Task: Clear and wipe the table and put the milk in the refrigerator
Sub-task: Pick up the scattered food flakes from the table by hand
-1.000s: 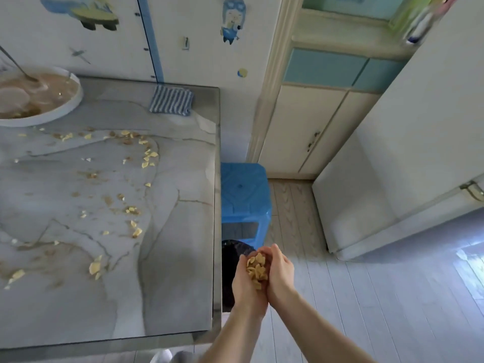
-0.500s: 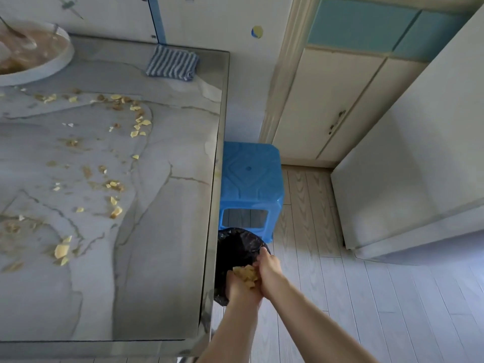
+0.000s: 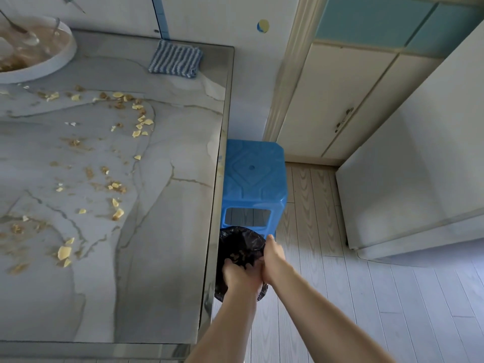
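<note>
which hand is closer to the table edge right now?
Left. The left hand is over the black bin bag, right beside the table edge; the right hand sits on its far side, away from the table.

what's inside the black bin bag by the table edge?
Yellowish flakes show inside the black bin bag. The left hand and right hand cover its near half; the bottom is too dark to see.
</note>
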